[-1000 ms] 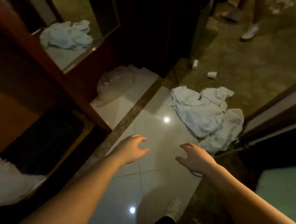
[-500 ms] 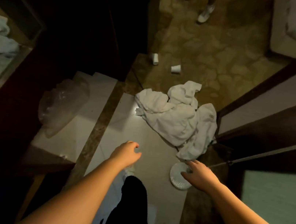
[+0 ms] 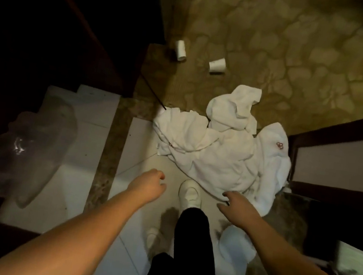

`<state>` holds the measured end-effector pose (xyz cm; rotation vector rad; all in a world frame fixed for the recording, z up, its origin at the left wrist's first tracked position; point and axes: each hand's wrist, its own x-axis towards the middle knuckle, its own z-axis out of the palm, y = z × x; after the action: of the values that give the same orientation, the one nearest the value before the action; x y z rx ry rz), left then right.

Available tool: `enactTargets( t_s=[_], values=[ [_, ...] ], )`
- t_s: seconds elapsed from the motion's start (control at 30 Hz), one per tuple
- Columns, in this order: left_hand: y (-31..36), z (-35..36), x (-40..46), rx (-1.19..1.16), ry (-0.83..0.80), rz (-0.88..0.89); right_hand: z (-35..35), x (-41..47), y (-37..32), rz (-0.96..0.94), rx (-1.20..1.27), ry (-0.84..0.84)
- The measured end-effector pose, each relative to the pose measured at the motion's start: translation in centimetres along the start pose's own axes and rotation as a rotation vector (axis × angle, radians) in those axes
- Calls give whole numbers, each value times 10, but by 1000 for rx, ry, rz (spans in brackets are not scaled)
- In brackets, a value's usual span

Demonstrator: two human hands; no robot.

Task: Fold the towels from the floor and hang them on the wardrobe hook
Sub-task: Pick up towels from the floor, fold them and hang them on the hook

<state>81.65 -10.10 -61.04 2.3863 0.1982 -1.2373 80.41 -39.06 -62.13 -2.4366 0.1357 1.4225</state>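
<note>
Both hands reach down toward the heap of towels on the floor.

Two paper cups (image 3: 216, 65) lie tipped on the patterned carpet beyond the towels (image 3: 220, 152); a crumpled clear plastic bag (image 3: 30, 150) sits on pale tile to the left, a dark door frame (image 3: 342, 128) to the right. A white shoe (image 3: 188, 193) stands between the hands. The heap is nearer than half a second ago. Left hand (image 3: 147, 187) loosely curled, grip empty; right hand (image 3: 237, 207) spread open at the soft, rumpled white cloth's near edge.

Bare tile (image 3: 140, 154) lies open before the towels (image 3: 220, 157); shoe (image 3: 188, 193) intrudes.
</note>
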Motion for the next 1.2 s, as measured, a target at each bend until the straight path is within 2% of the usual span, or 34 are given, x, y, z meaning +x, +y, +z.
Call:
enactTargets(
  t_s=[0.23,0.33,0.47,0.57,0.67,0.77,0.87,1.0,1.1,1.2],
  values=[
    [-10,15,176,19,-62,1,9,191,-12,-87,-118,-65],
    [-13,28,239,11,-55,27,10,258,-17,-169,-175,-30],
    [-9,47,305,20,-38,134,11,327,-22,-292,-184,22],
    [-9,67,338,94,-74,224,20,356,-21,-295,-161,34],
    [-11,85,355,193,-52,202,33,367,-18,-284,-149,104],
    [-12,89,359,309,13,153,39,366,-17,-271,-236,182],
    [-12,80,350,309,-8,144,43,352,-18,-313,-255,210],
    [-10,52,312,128,-64,245,32,311,-33,-436,-89,219],
    [-8,24,267,-141,-139,233,10,279,-55,-474,-105,204],
    [-8,-7,221,-281,-104,175,-17,241,-79,-462,-144,169]
  ],
)
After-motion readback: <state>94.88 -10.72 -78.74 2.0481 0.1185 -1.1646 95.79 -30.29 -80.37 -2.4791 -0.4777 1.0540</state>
